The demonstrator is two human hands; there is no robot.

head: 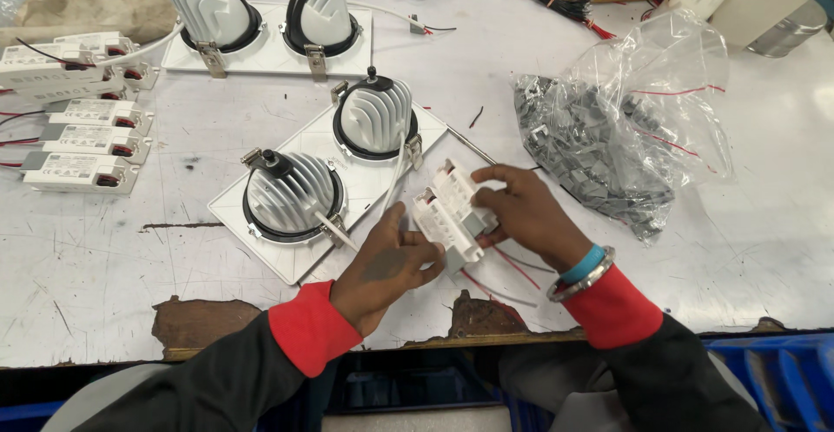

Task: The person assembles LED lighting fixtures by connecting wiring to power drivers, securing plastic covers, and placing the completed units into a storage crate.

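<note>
My left hand (387, 267) and my right hand (526, 211) both grip a small white plastic driver box (452, 211) just above the table's near edge. Thin red wires (512, 271) trail from the box under my right wrist. A white twin downlight fixture (300, 193) with two ribbed grey heat sinks lies face down just left of my hands. A white cable runs from it toward the box.
A second twin downlight fixture (261, 19) lies at the back. Several white driver boxes (82, 145) are stacked at the left. A clear plastic bag of small grey parts (608, 145) sits to the right. The worn table edge (208, 323) shows chipped brown patches.
</note>
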